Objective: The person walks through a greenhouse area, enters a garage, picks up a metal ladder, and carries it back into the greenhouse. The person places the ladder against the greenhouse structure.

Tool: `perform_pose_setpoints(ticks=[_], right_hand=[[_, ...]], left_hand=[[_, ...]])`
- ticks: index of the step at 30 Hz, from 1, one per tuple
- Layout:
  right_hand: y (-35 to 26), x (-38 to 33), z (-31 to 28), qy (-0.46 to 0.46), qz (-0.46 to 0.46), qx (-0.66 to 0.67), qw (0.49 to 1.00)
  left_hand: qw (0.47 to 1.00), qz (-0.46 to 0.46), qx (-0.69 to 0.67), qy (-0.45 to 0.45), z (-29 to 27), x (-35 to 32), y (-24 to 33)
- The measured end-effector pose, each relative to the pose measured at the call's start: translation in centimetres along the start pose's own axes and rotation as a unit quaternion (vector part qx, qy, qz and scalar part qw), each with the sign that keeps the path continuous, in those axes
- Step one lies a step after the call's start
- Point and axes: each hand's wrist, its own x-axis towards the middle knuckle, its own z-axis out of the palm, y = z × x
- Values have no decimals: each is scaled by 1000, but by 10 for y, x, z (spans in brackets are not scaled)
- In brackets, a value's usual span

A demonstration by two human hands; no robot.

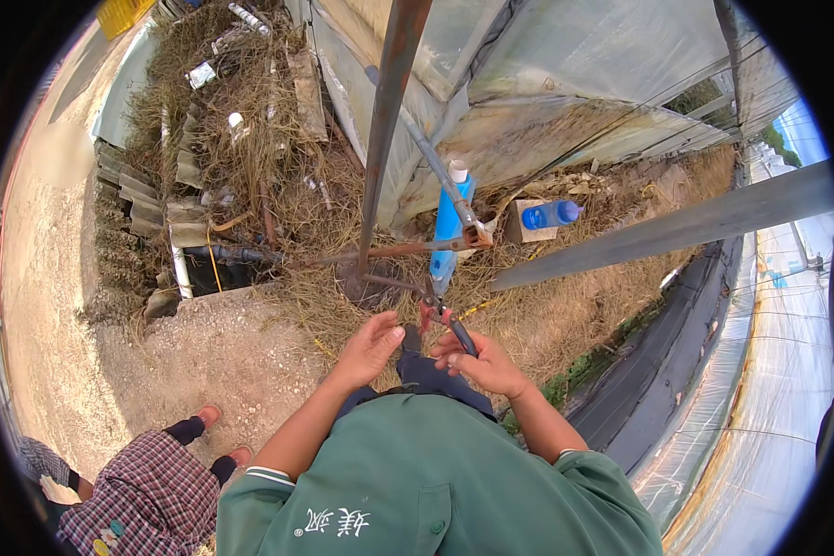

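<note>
My right hand (484,367) is in front of my waist, its fingers around the dark handle of a pair of hand shears (458,332) with red parts. The shears' jaws point away from me, beside a thin rusty bar; whether they touch it I cannot tell. My left hand (371,348) is level with the right one, fingers apart and slightly bent, with nothing seen in it. Just beyond the jaws is a long bright blue container (454,218) with a white top. A rusty upright pole (386,139) rises in front of me, joined low down to a rusty crossbar (398,250).
A blue bottle (551,215) lies on a block (525,222) to the right. A wide grey beam (667,227) slants across the right side. Plastic sheeting (593,56) stands behind. Dry grass and debris (259,176) cover the far left. Another person in a checked garment (148,491) is at lower left.
</note>
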Motion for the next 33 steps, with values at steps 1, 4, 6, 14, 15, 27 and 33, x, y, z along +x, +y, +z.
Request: perform_pose_setpoints(ticks=[1,4,6,14,15,27,33], right_hand=[[-4,-12,-19,32,-27,29,999],[-18,-10,-83,167,-138,64,974],[-26,22,-128,226,-188,35,955],[-15,221,-227,260,-254,144,920],[-12,241,-228,265,-248,164,917],[37,355,-223,241,-198,95,945],[51,365,-232,190,-131,11,973]], left_hand=[[998,-1,57,4,-5,5,-13],[968,-55,238,64,-30,8,-59],[918,-114,360,119,-54,-8,-96],[809,-373,168,421,-73,-201,-172],[797,-380,94,461,-59,-217,-166],[843,-270,-53,463,92,-176,-192],[820,-310,59,478,89,-164,-173]])
